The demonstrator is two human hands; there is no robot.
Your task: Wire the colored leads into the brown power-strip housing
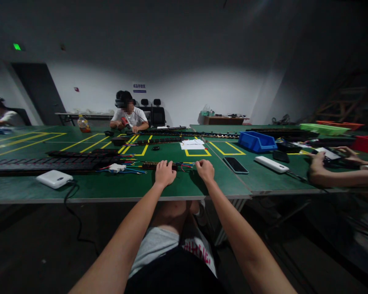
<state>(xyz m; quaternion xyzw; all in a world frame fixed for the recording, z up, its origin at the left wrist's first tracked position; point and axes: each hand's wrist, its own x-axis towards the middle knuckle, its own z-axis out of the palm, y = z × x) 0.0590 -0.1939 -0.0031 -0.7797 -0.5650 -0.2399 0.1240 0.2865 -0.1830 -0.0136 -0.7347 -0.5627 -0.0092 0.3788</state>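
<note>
Grey-white walls stand behind a long green worktable (184, 188) marked with yellow tape outlines. Three other people are at it: one opposite (135, 117), one at the far left (1, 116), and one at the right, of whom mainly two hands (318, 165) and forearms show.

Two white power banks lie on the tabletop, one at left (54, 179) and one at right (271, 164), both with black cables. One smartphone (235, 165) lies between the right-hand power bank and the wearer's hands, dark screen up.

Four open containers are grouped at right: a blue parts bin (256, 141), a light green tray (324, 129), an orange tray (340, 124) and a red bin (366, 145); their contents cannot be made out. One clear bottle (84, 123), farther back at left, holds orange liquid.

A narrow dark wired strip (149, 165) lies near the table's front edge, in front of the wearer, with thin coloured wires at both ends; red, yellow, green and blue show at the right (187, 165). The left hand (165, 173) rests over it, fingers close together and bent; whether they grip is unclear. The right hand (205, 169) is loosely curled beside the wire ends, its fingers narrow; I cannot tell whether they pinch one. Left of the strip sits a white connector (117, 168).
</note>
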